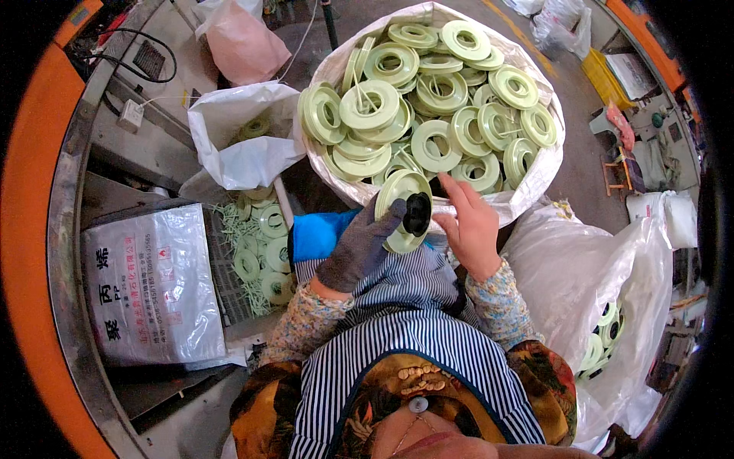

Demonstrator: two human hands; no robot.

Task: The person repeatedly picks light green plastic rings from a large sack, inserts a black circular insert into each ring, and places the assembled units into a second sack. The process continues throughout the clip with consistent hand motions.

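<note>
My left hand (356,254), in a grey glove, grips a pale green plastic spool (394,194) held tilted above my lap. A black round hub piece (417,214) sits at the spool's centre, on the side facing my right hand. My bare right hand (475,229) is open beside the spool, its fingers stretched out and apart. Its thumb and forefinger are close to the hub; whether they touch it I cannot tell. Just beyond both hands, a large white woven sack (547,172) is heaped with similar green spools (436,145).
On the left are a white bag (248,164), a tray holding green rings and thin sticks (264,245), and a printed silver-white sack (153,291). A translucent bag (589,268) with green and black pieces stands at right. A yellow crate (605,78) is farther off.
</note>
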